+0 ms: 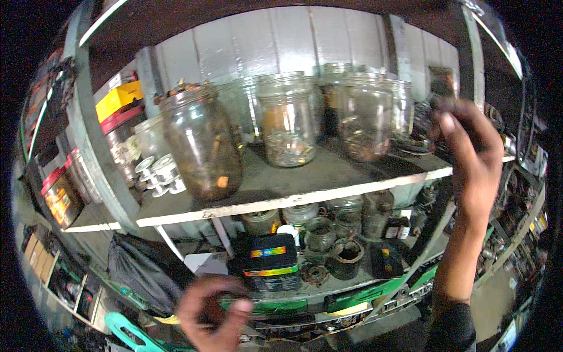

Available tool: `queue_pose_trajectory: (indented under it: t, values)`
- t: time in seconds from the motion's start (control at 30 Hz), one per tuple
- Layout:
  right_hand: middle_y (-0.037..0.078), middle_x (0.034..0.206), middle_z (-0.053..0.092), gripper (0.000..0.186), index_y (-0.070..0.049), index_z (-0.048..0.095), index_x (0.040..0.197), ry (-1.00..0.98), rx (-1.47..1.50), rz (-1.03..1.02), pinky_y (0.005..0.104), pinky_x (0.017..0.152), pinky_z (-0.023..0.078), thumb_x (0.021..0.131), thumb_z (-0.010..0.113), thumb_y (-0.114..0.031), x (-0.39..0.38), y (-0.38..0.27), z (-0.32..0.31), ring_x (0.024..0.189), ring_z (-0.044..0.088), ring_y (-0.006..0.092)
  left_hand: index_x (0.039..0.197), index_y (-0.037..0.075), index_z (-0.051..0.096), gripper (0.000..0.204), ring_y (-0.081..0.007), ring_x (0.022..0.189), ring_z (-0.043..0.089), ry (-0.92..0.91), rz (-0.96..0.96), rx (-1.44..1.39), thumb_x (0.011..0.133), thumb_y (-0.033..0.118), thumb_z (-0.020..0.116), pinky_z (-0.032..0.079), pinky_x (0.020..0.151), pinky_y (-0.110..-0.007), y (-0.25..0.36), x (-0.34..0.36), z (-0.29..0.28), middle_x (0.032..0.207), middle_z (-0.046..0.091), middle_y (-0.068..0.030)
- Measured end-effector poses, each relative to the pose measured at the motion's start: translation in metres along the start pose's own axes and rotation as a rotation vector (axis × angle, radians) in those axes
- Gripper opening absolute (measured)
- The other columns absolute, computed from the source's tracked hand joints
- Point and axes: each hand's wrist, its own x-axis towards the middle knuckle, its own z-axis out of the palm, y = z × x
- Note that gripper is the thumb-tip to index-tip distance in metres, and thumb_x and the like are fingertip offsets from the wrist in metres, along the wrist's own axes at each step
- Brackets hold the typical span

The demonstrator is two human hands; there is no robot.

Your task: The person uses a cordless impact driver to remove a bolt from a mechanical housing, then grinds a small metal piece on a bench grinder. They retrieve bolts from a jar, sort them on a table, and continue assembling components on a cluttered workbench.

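Left hand (196, 311), seven o'clock, low and blurred: fingers curved and parted from the thumb, nothing seen in them. Black box (271, 280) just beyond, at six o'clock.

Right hand (475, 146), between two and three o'clock, at the right end of the shelf (328, 195): fingers bent, thumb close to them. Whether they grip anything cannot be told; blur and shadow cover the tips.

Dark item (441, 81), two o'clock, at the right fingertips in view; whether held or standing behind them, cannot tell. Kind unclear. Outline squarish, no plain long axis; facing undetermined.

Foremost on the shelf, all clear glass: big jar (202, 146), ten o'clock; middle jar (288, 126), twelve o'clock, small pieces in its bottom; right jar (366, 120), toward two o'clock, apart from the right hand. All three upright, long axes vertical, mouths toward twelve; the big jar's lean is judged to be lens bend.

Step, by judgement: a right-hand reach or pick at the shelf, left hand free. Next move, by judgement: calls for a sure pinch and a path clear of the post (474, 64).
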Motion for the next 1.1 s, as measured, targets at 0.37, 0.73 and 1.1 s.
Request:
queue_pose_trajectory:
  t: [0.37,0.73,1.1]
  values:
    - [0.015,0.103,0.075,0.047,0.003,0.07,0.119,-0.274,-0.162,-0.127,0.0347,0.086,0.055,0.091,0.076,-0.034,0.074,0.047,0.015,0.092,0.069,0.0211,0.128,-0.003,0.063,0.037,-0.0107,0.074,0.056,0.317,0.329,-0.001,0.095,0.011,0.073,0.046,0.064,-0.025,0.046,0.111,0.018,0.093,0.064,-0.0044]
    - [0.026,0.11,0.073,0.079,0.01,0.066,0.122,-0.488,-0.219,-0.088,0.0428,0.097,0.053,0.071,0.09,-0.046,0.084,0.061,0.045,0.106,0.071,0.0363,0.127,0.001,0.065,0.037,-0.0035,0.075,0.058,0.112,0.311,0.078,0.093,0.009,0.079,0.042,0.065,-0.017,0.058,0.103,0.09,0.091,0.066,-0.0006]
    - [0.005,0.094,0.072,0.042,-0.005,0.068,0.103,-0.673,0.356,0.011,0.0311,0.088,0.048,0.073,0.092,-0.022,0.082,0.056,0.027,0.094,0.065,0.016,0.127,0.001,0.065,0.034,-0.0032,0.077,0.057,-0.034,0.271,-0.135,0.095,0.003,0.075,0.044,0.066,-0.018,0.043,0.092,0.116,0.093,0.065,0.0011]
